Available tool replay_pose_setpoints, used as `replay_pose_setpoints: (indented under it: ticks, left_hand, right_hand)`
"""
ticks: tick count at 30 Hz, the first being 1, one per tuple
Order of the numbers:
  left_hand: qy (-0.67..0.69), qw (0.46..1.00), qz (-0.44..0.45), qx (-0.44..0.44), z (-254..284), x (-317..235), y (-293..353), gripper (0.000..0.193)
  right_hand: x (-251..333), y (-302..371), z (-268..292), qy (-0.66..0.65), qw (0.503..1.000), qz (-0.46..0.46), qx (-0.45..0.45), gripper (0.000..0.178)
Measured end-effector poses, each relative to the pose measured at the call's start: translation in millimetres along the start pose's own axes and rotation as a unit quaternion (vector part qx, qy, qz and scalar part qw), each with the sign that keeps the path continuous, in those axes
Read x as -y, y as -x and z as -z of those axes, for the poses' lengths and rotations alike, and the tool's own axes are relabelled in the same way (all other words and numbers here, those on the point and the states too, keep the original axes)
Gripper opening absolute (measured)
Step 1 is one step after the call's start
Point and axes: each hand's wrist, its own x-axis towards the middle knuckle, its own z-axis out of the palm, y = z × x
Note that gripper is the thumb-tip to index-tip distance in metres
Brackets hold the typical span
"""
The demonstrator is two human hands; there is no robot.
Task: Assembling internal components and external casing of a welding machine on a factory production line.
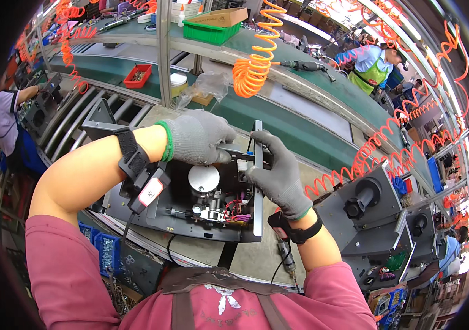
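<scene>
In front of me lies a dark metal machine housing (pixel 157 217), its inside exposed. Within it are a round silver disc (pixel 203 178), a small metal mechanism (pixel 212 212) and red and purple wires (pixel 239 209). My left hand (pixel 198 136), in a grey glove with a green cuff, reaches over the far side. Its fingers are closed on a dark flat metal piece (pixel 233 149), partly hidden by the glove. My right hand (pixel 279 177), gloved too, grips the upright grey metal panel (pixel 258 212) along the housing's right side, fingers at its far end and thumb lower down.
At right stand more dark housings (pixel 369 201) with black knobs. A power screwdriver (pixel 288 257) lies near my right wrist. Blue bins (pixel 107 253) of small hardware sit at lower left. Beyond are metal rollers (pixel 75 129), a red tray (pixel 138 76) and an orange coiled hose (pixel 251 74). Co-workers stand at both sides.
</scene>
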Motion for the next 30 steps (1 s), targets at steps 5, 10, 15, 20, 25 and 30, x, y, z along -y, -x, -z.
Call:
replay_pose_setpoints:
  ticks: [5, 10, 15, 20, 25, 30]
  left_hand:
    - [0.007, 1.000, -0.002, 0.016, 6, -6, -5, 0.032]
    - [-0.042, 0.982, -0.054, 0.173, 25, -11, -27, 0.030]
    - [-0.117, 0.935, -0.145, 0.301, 33, -3, -68, 0.038]
    - [0.085, 0.936, -0.213, 0.267, 14, 23, -84, 0.040]
    - [0.243, 0.917, -0.237, 0.208, -18, 44, -87, 0.030]
    - [0.275, 0.906, -0.214, 0.239, -26, 50, -87, 0.025]
  right_hand:
    - [0, 9, -1, 0.011, 0.999, -0.008, -0.036, 0.051]
    - [-1, 13, -3, -0.031, 0.998, -0.030, -0.050, 0.051]
    - [2, 11, -3, 0.023, 0.998, -0.017, -0.061, 0.054]
    - [10, -2, 1, 0.039, 0.997, -0.069, -0.015, 0.054]
    - [16, -18, 16, 0.124, 0.983, -0.092, 0.096, 0.052]
    - [16, -20, 24, 0.129, 0.985, -0.073, 0.093, 0.046]
